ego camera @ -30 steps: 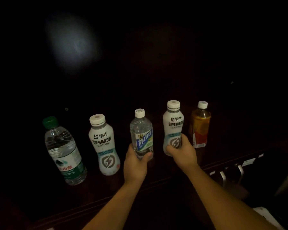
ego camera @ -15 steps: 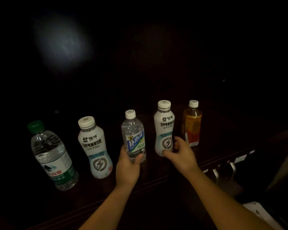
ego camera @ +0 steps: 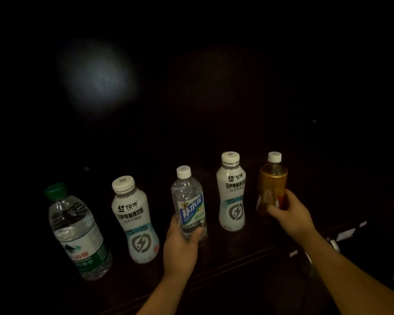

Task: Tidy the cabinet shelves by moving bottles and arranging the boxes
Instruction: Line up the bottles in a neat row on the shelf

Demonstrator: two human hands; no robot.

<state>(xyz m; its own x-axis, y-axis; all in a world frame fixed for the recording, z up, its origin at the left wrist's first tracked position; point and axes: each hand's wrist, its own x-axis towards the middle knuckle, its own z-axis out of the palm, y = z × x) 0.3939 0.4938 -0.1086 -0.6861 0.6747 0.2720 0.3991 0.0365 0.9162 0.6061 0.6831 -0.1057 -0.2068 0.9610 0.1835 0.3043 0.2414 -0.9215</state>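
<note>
Several bottles stand in a row on a dark cabinet shelf (ego camera: 237,262). From left: a green-capped water bottle (ego camera: 77,233), a white drink bottle (ego camera: 134,221), a clear bottle with a blue label (ego camera: 189,205), a second white drink bottle (ego camera: 231,194) and an amber tea bottle (ego camera: 272,183). My left hand (ego camera: 182,248) is wrapped around the base of the blue-label bottle. My right hand (ego camera: 289,214) grips the lower part of the amber tea bottle and hides part of its label.
The cabinet interior is very dark, with a faint light patch on the back wall (ego camera: 98,76). The shelf's front edge runs diagonally below the bottles. Pale, dim objects (ego camera: 346,233) lie low at the right. No boxes are visible.
My right hand has let go of the second white bottle and moved right to grasp the amber tea bottle. My left hand keeps hold of the blue-label bottle.
</note>
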